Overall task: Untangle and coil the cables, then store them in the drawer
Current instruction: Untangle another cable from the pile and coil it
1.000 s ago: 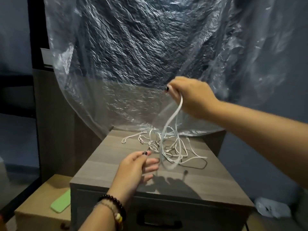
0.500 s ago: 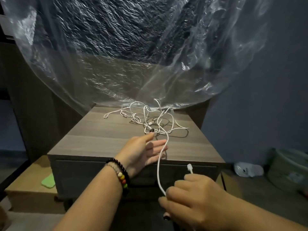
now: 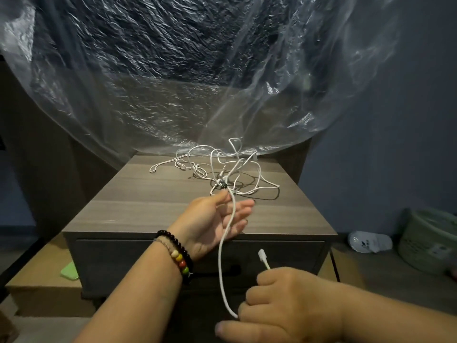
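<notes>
At lower right, the right hand [image 3: 284, 300] clamps one thick white charging cable [image 3: 223, 248], apparently pulling it free. The left hand [image 3: 217, 219], fingers relaxed, guides it from the tangled thin white cables [image 3: 222, 167] on the grey wood-grain surface [image 3: 148, 194] at centre.

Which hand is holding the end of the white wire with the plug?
The right hand grips the white cable, its plug poking above the fist. The left hand is open, the cable just running across its palm.
</notes>
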Action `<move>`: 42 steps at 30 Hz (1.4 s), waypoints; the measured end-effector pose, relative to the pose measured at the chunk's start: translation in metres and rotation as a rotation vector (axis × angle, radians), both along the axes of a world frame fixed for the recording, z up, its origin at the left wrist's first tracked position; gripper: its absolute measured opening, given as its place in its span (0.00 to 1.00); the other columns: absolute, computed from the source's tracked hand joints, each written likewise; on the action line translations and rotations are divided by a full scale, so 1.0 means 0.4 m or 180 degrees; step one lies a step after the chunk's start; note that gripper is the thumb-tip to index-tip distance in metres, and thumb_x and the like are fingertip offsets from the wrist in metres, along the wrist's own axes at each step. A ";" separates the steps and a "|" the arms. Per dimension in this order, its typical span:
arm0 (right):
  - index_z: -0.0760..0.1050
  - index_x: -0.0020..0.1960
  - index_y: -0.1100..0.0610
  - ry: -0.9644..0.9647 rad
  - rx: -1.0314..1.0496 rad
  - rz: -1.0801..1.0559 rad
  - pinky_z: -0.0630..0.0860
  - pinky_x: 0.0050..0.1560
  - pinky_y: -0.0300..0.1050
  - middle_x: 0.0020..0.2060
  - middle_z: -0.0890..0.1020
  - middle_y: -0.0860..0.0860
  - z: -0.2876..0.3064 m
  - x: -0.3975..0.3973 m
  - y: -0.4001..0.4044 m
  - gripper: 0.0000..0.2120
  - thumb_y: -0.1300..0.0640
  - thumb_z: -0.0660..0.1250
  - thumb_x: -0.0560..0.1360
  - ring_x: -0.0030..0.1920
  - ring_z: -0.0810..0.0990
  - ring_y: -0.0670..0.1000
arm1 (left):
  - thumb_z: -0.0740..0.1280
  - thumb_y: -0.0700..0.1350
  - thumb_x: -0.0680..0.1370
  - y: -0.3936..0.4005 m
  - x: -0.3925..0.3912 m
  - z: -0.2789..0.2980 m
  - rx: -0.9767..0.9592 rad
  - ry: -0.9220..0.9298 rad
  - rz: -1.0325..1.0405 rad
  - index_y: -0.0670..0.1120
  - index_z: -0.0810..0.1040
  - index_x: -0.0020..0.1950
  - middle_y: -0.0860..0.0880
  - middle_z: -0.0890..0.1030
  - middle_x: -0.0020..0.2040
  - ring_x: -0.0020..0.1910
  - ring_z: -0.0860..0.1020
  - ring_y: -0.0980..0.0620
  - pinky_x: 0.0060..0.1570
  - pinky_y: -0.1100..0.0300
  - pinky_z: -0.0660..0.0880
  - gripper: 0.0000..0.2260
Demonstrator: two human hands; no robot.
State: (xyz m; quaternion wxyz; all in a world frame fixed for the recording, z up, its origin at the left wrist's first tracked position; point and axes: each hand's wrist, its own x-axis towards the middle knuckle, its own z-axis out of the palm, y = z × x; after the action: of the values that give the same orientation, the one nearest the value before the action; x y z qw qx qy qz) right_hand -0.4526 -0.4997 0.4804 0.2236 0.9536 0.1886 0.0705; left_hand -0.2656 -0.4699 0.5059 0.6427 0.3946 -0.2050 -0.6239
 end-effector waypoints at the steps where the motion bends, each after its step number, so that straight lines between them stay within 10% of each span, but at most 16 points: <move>1: 0.65 0.71 0.51 0.0022 0.0070 -0.0045 0.67 0.42 0.36 0.40 0.74 0.43 -0.011 0.000 -0.009 0.19 0.55 0.58 0.81 0.37 0.70 0.42 | 0.55 0.45 0.83 -0.005 0.006 0.000 -0.0032 -0.0024 0.0231 0.42 0.78 0.46 0.46 0.81 0.34 0.25 0.77 0.56 0.25 0.65 0.75 0.14; 6: 0.58 0.74 0.48 -0.0455 0.0911 -0.1527 0.73 0.35 0.34 0.31 0.75 0.42 0.059 0.027 -0.075 0.29 0.52 0.58 0.73 0.29 0.71 0.41 | 0.60 0.41 0.81 -0.001 0.032 -0.008 -0.0056 -0.1827 0.1386 0.48 0.78 0.46 0.52 0.68 0.28 0.18 0.63 0.60 0.19 0.70 0.61 0.08; 13: 0.39 0.78 0.47 -0.1422 0.1667 -0.2408 0.71 0.36 0.49 0.35 0.78 0.46 0.107 0.132 -0.229 0.40 0.57 0.60 0.75 0.32 0.74 0.50 | 0.60 0.38 0.80 0.014 0.050 -0.024 -0.0366 -0.3090 0.1439 0.51 0.83 0.54 0.56 0.76 0.28 0.29 0.73 0.58 0.37 0.60 0.76 0.13; 16: 0.49 0.77 0.43 -0.1339 0.1781 -0.2777 0.69 0.40 0.49 0.41 0.78 0.46 0.124 0.203 -0.277 0.34 0.56 0.60 0.76 0.42 0.77 0.55 | 0.61 0.38 0.79 0.024 0.041 -0.024 -0.0384 -0.3714 0.1402 0.51 0.82 0.56 0.55 0.80 0.37 0.35 0.76 0.60 0.38 0.66 0.72 0.13; 19: 0.72 0.61 0.46 -0.1352 0.1540 -0.2909 0.68 0.44 0.47 0.50 0.81 0.49 0.129 0.251 -0.324 0.13 0.54 0.59 0.77 0.52 0.78 0.57 | 0.61 0.37 0.79 0.031 0.042 -0.018 -0.0484 -0.3828 0.1521 0.54 0.82 0.53 0.54 0.81 0.43 0.42 0.78 0.62 0.44 0.66 0.73 0.15; 24: 0.74 0.55 0.51 -0.1993 0.0962 -0.2797 0.64 0.41 0.46 0.51 0.82 0.52 0.196 0.305 -0.358 0.08 0.57 0.59 0.78 0.50 0.79 0.60 | 0.63 0.38 0.79 0.029 0.074 -0.017 -0.0605 -0.3461 0.1833 0.54 0.78 0.61 0.57 0.79 0.55 0.50 0.77 0.66 0.42 0.78 0.71 0.15; 27: 0.76 0.51 0.57 -0.2824 0.0334 -0.2466 0.63 0.36 0.46 0.44 0.82 0.56 0.276 0.312 -0.372 0.07 0.62 0.61 0.75 0.42 0.80 0.61 | 0.65 0.39 0.78 0.026 0.097 -0.022 -0.0540 -0.3151 0.1871 0.51 0.72 0.69 0.58 0.77 0.58 0.59 0.75 0.61 0.55 0.69 0.70 0.19; 31: 0.75 0.49 0.62 -0.2486 -0.0386 -0.2639 0.61 0.35 0.46 0.43 0.81 0.59 0.360 0.297 -0.388 0.07 0.67 0.61 0.73 0.42 0.80 0.62 | 0.65 0.37 0.78 0.031 0.097 -0.023 -0.0469 -0.2947 0.1748 0.52 0.73 0.65 0.56 0.78 0.58 0.58 0.76 0.59 0.61 0.60 0.72 0.17; 37: 0.75 0.54 0.61 -0.3026 0.0360 -0.3181 0.66 0.41 0.49 0.50 0.81 0.61 0.377 0.236 -0.339 0.10 0.62 0.58 0.75 0.48 0.78 0.66 | 0.63 0.32 0.77 0.029 0.066 -0.029 -0.0594 -0.2623 0.1295 0.50 0.77 0.53 0.49 0.82 0.52 0.51 0.79 0.57 0.33 0.72 0.75 0.13; 42: 0.80 0.47 0.59 -0.2862 0.1916 -0.3475 0.76 0.47 0.51 0.46 0.81 0.61 0.328 0.200 -0.267 0.11 0.60 0.60 0.72 0.48 0.78 0.64 | 0.68 0.36 0.76 0.038 -0.010 -0.047 -0.0705 -0.3193 0.0668 0.52 0.78 0.53 0.54 0.82 0.51 0.53 0.80 0.60 0.52 0.65 0.77 0.12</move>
State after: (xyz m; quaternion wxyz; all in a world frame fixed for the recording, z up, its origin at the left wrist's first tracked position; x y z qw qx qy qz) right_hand -0.3726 -0.6065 0.6117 0.0127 0.8110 -0.4453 0.3794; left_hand -0.2698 -0.4547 0.4872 0.5624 0.5929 -0.5117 -0.2651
